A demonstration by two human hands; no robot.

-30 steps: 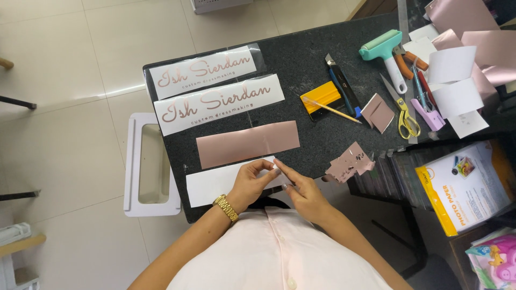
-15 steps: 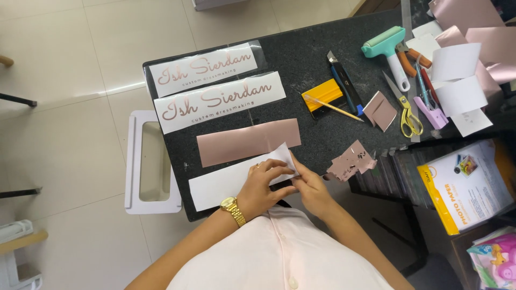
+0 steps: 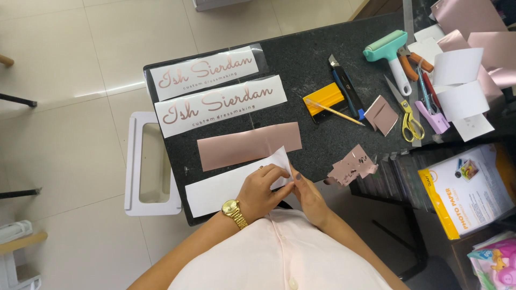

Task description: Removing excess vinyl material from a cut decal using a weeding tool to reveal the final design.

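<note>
At the near edge of the black surface (image 3: pixel 317 64), your left hand (image 3: pixel 263 190) and right hand (image 3: pixel 306 194) now both pinch the white backing strip (image 3: pixel 220 188), its right corner lifted higher than a second ago, peeling below the rose-gold strip (image 3: pixel 247 146).

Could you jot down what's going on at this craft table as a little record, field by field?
Setting: black table seen from above, pale tiled floor around it
Left hand: left hand, gold watch on the wrist, fingers on the white strip
Right hand: right hand pinching the strip's lifted right corner
Above the strip: rose-gold sheet lying flat
Far edge: two lettered decal strips
Tools to the right: yellow squeegee, blue utility knife, teal roller, yellow-handled scissors
Scraps: rose-gold offcuts at the near edge
</note>
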